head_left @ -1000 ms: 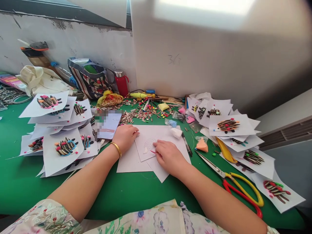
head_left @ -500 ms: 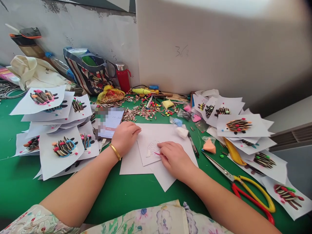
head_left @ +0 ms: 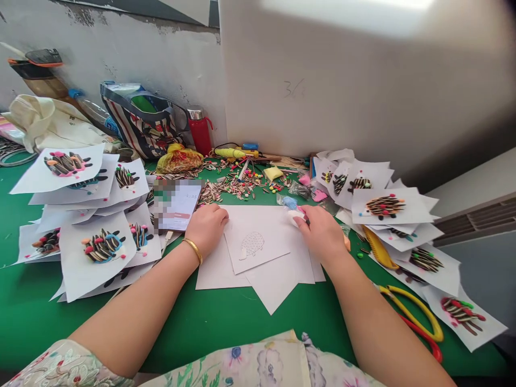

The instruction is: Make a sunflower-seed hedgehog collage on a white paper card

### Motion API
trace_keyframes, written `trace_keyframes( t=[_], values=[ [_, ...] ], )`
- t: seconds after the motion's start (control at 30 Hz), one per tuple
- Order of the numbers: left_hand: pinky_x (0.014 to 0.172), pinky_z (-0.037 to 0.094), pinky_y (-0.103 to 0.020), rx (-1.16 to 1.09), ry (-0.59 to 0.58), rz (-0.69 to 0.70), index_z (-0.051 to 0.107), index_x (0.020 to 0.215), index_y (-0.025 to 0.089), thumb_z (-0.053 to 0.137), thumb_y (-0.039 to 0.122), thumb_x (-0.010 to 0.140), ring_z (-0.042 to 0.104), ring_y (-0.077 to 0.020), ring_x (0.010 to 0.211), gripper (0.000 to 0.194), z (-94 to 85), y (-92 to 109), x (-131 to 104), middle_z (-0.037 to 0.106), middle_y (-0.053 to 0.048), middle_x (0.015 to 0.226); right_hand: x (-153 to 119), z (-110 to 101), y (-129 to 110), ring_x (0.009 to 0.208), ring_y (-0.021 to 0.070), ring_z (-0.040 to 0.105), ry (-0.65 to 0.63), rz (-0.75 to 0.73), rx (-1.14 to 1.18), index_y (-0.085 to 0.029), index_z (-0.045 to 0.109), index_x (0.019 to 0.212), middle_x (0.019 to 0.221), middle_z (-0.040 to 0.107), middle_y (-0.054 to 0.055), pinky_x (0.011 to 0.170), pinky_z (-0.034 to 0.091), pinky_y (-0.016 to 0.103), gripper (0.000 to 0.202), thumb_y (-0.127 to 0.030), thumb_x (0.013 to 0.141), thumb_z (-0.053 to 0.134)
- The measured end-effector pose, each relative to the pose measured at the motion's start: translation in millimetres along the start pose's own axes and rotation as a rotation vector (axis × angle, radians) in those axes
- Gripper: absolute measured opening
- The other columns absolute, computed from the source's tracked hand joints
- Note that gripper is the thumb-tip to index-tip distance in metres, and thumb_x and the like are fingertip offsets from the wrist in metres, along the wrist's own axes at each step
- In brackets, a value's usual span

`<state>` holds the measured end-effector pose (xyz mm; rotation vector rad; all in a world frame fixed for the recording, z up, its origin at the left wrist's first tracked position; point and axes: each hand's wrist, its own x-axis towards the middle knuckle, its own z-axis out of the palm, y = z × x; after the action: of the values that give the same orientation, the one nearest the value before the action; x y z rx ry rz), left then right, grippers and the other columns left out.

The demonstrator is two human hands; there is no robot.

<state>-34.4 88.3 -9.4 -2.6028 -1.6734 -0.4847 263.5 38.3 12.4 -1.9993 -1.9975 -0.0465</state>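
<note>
My left hand [head_left: 207, 228] rests on the left edge of the white paper sheets [head_left: 278, 285], fingers curled together; what lies under them is hidden. On the top sheet is a pencil-like drawing of a hedgehog [head_left: 252, 244] with a dotted back. At the sheets' upper right, my right hand [head_left: 322, 231] closes thumb and fingers on a small white clay lump [head_left: 296, 214]. A bit of pink shows beside its fingertips, too small to name. Just beyond lies a bagged blue clay piece [head_left: 289, 202].
Stacked hedgehog pictures made with seeds stand left [head_left: 97, 242] and right [head_left: 385, 207]. A phone [head_left: 181, 207] lies by my left hand. Behind are scattered seeds [head_left: 226, 188] and a red flask [head_left: 199, 131]. Scissors [head_left: 419, 312] lie beside my right forearm.
My right hand has moved from the hedgehog drawing up and right to the white clay lump, uncovering the drawing. My left hand has stayed at the paper's edge. The view has shifted slightly.
</note>
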Motion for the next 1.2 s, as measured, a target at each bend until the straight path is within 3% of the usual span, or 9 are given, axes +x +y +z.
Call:
trace_keyframes(
  t=[0.1,0.33,0.5,0.6,0.7,0.83,1.2],
  values=[
    [0.075,0.045,-0.039,0.059,-0.013,0.007,0.069,0.082,0.019,0.051,0.020,0.089,0.059,-0.0271,0.086,0.019,-4.0,2,0,0.066,-0.010,0.087,3,5,6,0.099,0.0282,0.056,-0.029,0.022,-0.044,-0.020,0.062,0.117,0.113,0.060,0.012,0.077,0.042,0.036,0.038,-0.045,0.089,0.060],
    [0.076,0.048,-0.040,-0.008,0.006,0.000,0.068,0.095,0.018,0.051,0.017,0.087,0.063,-0.0282,0.088,0.019,-8.3,-1,-4,0.069,-0.010,0.091,4,13,7,0.092,0.0252,0.058,-0.076,0.056,0.021,-0.021,0.064,0.115,0.106,0.058,0.010,0.072,0.044,0.034,0.034,-0.040,0.087,0.060],
    [0.078,0.052,-0.034,-0.487,0.159,-0.069,0.065,0.106,0.019,0.051,0.020,0.087,0.065,-0.0188,0.083,0.023,-10.5,17,-11,0.069,-0.005,0.095,-6,5,-10,0.079,0.0159,0.059,-0.011,-0.040,0.374,-0.023,0.064,0.110,0.114,0.058,0.007,0.073,0.048,0.031,0.028,-0.034,0.085,0.060],
    [0.077,0.055,-0.031,-0.821,0.253,-0.049,0.065,0.104,0.019,0.058,0.026,0.087,0.064,-0.0152,0.079,0.020,-12.6,39,-17,0.069,-0.004,0.094,-16,-2,-30,0.081,0.0161,0.058,-0.053,-0.195,0.579,-0.023,0.063,0.104,0.107,0.062,0.005,0.070,0.049,0.029,0.018,-0.030,0.089,0.056],
    [0.077,0.055,-0.030,-0.994,0.261,-0.021,0.064,0.104,0.019,0.062,0.024,0.086,0.065,-0.0152,0.081,0.019,-13.9,59,-23,0.069,-0.004,0.091,-25,-6,-45,0.086,0.0172,0.057,-0.094,-0.279,0.676,-0.024,0.062,0.102,0.099,0.063,0.004,0.068,0.048,0.027,0.013,-0.027,0.091,0.055],
    [0.077,0.054,-0.029,-1.015,0.235,-0.008,0.064,0.101,0.020,0.065,0.022,0.084,0.065,-0.0142,0.080,0.017,-15.4,71,-28,0.070,-0.002,0.088,-30,-7,-52,0.088,0.0172,0.056,-0.126,-0.320,0.706,-0.024,0.063,0.102,0.096,0.062,0.004,0.071,0.046,0.028,0.012,-0.026,0.093,0.055],
    [0.075,0.053,-0.028,-0.875,0.293,0.022,0.067,0.092,0.019,0.063,0.021,0.087,0.066,-0.0145,0.081,0.006,-16.2,73,-30,0.072,-0.002,0.089,-34,0,-56,0.084,0.0160,0.055,-0.161,-0.250,0.733,-0.023,0.063,0.099,0.091,0.062,0.002,0.071,0.043,0.027,0.010,-0.027,0.092,0.056]
  ],
)
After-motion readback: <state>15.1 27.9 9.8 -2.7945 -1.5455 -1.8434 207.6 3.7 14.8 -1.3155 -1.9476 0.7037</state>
